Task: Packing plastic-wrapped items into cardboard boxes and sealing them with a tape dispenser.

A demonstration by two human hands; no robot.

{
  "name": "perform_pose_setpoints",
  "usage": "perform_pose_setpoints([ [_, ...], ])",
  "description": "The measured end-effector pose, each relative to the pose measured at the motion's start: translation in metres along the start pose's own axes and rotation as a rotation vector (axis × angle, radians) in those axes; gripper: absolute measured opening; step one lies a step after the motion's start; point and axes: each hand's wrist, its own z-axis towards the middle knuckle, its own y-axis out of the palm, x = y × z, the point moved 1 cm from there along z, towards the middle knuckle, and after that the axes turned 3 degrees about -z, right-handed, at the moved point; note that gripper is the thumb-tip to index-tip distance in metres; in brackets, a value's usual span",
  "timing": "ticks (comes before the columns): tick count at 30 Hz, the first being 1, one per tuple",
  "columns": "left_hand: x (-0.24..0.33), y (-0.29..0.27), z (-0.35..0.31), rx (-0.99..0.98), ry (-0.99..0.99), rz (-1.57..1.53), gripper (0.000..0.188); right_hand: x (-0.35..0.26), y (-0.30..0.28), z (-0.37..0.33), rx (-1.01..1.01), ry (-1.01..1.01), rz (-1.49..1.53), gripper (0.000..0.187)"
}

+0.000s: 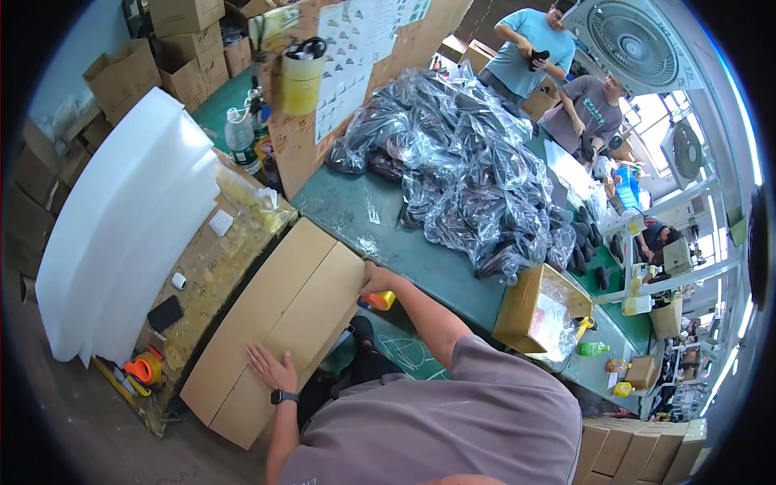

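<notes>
A closed brown cardboard box (283, 299) lies in front of me, with a lengthwise seam along its top. My left hand (275, 372) rests on the top near the seam, open with its fingers stretched out and a dark watch on the wrist. At the box's far right end is my right hand (377, 280), its fingers curled and partly hidden. It grips what looks like an orange and yellow tape dispenser (378, 301) with a bit of blue, against the end of the box.
Left of the box, a worn bench (202, 275) carries white foam sheets (113, 242), a phone (166, 314) and an orange tape dispenser (145, 368). Plastic-wrapped dark shoes (469, 162) heap on the green table (339, 202), beside an open carton (525, 311). Two people (533, 56) stand beyond.
</notes>
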Motion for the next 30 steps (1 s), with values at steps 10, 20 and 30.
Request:
perform_pose_setpoints([
  [10, -0.024, 0.044, -0.008, -0.182, -0.341, 0.223, 0.099, -0.043, -0.014, -0.130, -0.322, -0.053, -0.389, 0.071],
  [20, 0.091, -0.177, -0.090, 0.085, -0.292, -1.599, 0.069, -0.294, -0.012, -0.230, -0.108, -1.174, 0.318, 0.063],
  [30, -0.134, -0.267, -0.154, 0.761, -0.248, -2.078, 0.060, -0.469, 0.165, -0.212, -0.173, -1.503, -0.067, 0.058],
])
